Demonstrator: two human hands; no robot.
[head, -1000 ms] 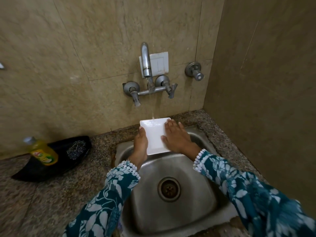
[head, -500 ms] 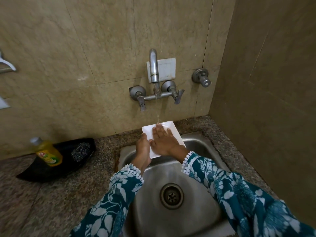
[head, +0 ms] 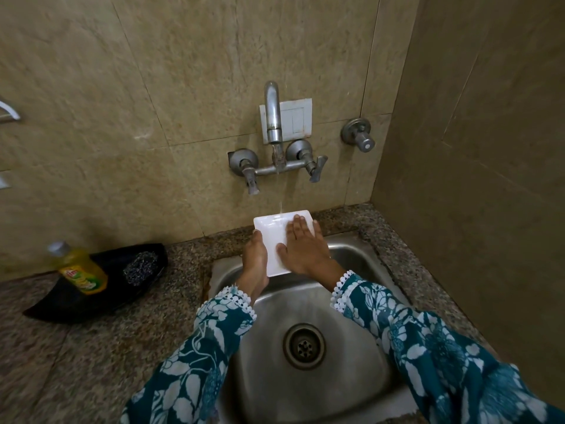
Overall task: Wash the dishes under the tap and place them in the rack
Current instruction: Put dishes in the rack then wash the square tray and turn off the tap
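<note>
A white rectangular plate [head: 273, 237] is held over the back of the steel sink [head: 345, 304], under the running tap [head: 273, 117]. A thin stream of water lands on the plate's far edge. My left hand [head: 254, 261] grips the plate's left edge, thumb on top and fingers hidden beneath. My right hand [head: 304, 247] lies flat on the plate's right half with straight fingers pressing on its surface.
The sink drain [head: 304, 345] sits below my arms. On the granite counter at left, a black tray [head: 76, 296] holds a yellow dish soap bottle [head: 78, 269] and a steel scrubber [head: 140, 267]. A wall rises close on the right. A rack edge [head: 9, 113] shows at far left.
My right hand slid from the plate's right edge to its middle, then back toward the right half, rubbing the surface. The left hand kept its hold. The camera view shifted slightly.
</note>
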